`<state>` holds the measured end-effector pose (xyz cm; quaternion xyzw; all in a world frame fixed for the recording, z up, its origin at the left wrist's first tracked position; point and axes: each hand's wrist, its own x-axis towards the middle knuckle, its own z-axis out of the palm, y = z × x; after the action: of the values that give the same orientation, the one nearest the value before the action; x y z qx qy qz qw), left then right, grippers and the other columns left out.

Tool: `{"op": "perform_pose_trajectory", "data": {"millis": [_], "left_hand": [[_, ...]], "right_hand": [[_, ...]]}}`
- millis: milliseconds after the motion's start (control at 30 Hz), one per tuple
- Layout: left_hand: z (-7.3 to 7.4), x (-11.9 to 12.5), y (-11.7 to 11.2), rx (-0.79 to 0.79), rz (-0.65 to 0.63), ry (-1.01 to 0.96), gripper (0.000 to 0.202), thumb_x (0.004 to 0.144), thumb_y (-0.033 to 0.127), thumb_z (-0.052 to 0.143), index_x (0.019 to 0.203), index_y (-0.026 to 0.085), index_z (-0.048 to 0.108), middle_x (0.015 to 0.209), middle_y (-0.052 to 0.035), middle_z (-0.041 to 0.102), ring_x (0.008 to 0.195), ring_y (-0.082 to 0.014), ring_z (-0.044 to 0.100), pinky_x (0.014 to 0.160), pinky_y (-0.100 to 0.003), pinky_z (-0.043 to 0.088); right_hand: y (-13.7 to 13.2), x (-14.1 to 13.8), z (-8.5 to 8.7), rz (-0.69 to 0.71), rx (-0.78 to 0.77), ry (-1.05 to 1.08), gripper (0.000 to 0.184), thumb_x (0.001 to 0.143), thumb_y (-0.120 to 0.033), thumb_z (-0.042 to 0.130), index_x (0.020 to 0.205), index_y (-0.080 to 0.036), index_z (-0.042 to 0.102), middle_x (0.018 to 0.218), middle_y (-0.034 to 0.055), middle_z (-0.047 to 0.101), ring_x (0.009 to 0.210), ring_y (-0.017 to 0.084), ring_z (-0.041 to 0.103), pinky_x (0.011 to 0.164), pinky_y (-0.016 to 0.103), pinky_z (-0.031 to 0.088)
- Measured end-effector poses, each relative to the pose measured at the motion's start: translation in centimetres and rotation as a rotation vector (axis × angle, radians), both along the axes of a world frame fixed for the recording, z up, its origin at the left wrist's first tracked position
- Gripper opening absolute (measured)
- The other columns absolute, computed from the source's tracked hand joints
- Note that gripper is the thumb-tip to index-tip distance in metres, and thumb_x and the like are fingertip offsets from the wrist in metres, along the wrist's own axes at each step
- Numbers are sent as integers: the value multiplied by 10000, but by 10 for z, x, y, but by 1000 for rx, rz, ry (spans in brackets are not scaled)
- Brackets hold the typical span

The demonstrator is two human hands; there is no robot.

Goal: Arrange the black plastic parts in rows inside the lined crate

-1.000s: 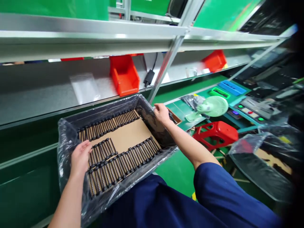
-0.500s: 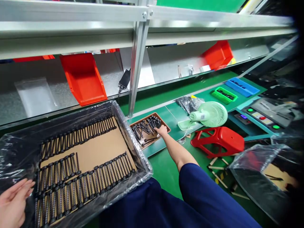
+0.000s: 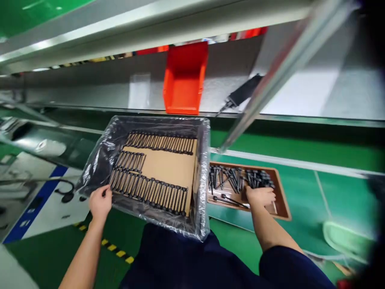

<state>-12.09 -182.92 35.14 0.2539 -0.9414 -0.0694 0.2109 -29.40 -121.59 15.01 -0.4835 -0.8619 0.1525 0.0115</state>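
My left hand is at the front left corner of a box lined with clear plastic. Its fingers are curled together by the rim; a small dark spot shows at them, too small to name. Inside the box, black screw-like parts with thick heads and ribbed shafts lie in rows on brown cardboard. To the right, my right hand reaches down into a brown tray, fingers bent against a loose heap of the same black parts. Its fingertips are hidden.
A metal post slants up behind the tray. On the shelf above are an orange bin and a black adapter with a cable. Part of a pale green fan lies at right. White equipment stands at left.
The view has swung left, so box and tray appear further right. My right hand is still in the tray. My left hand stays by the box's left side, its fingers now more curled.
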Motion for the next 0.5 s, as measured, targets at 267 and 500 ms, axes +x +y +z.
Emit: {"op": "perform_pose_trajectory", "data": {"millis": [267, 500], "left_hand": [[-8, -2, 3, 22, 61, 23, 247, 812, 277, 486, 878, 195, 709, 953, -70, 720, 926, -243, 594, 866, -334, 428], [-9, -1, 6, 45, 73, 39, 248, 806, 272, 485, 873, 195, 711, 923, -66, 719, 913, -241, 590, 856, -330, 426]], "right_hand": [[1, 5, 4, -10, -121, 5, 1163, 561, -651, 713, 1466, -119, 213, 1338, 332, 383, 1268, 417, 403, 1008, 468, 414], [1, 4, 16, 13, -170, -1, 1050, 572, -549, 747, 1397, -85, 292, 1259, 333, 492, 1193, 421, 509, 980, 505, 441]]}}
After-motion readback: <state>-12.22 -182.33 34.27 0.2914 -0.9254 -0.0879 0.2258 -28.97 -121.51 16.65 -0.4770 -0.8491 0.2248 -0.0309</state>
